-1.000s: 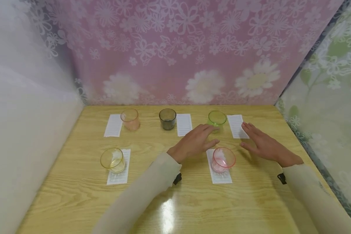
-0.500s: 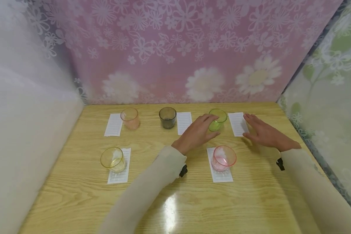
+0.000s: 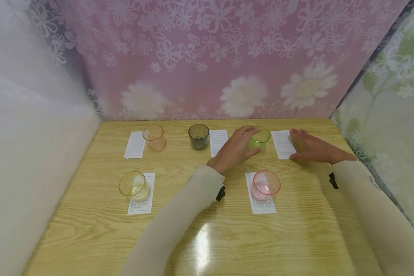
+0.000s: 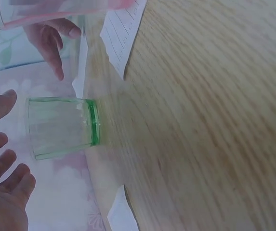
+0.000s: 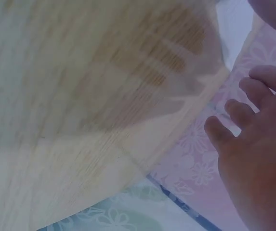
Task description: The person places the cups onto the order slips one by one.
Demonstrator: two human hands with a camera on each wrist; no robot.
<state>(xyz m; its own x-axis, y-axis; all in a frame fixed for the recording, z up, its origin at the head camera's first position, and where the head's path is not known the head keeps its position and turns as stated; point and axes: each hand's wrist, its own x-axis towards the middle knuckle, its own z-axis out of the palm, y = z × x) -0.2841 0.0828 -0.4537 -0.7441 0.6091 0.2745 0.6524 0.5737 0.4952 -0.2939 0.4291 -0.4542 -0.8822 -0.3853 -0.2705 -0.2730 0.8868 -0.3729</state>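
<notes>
At the back right of the table stands a clear green cup, upright. My left hand reaches to its left side, thumb and fingers spread around it. In the left wrist view a gap shows between the fingers and the green cup. My right hand hovers at the right edge of a lined paper slip. In the right wrist view its fingers are loosely bent and hold nothing, with their shadow on the wood.
A pink cup and a yellow cup stand on lined slips in the front row. Behind are an orange cup and a dark grey cup, each beside a slip. Fabric walls enclose the wooden table.
Both hands have moved farther toward the back of the table. The left hand has come closer to the green cup; the right hand has come closer to the slip. The cups stay put.
</notes>
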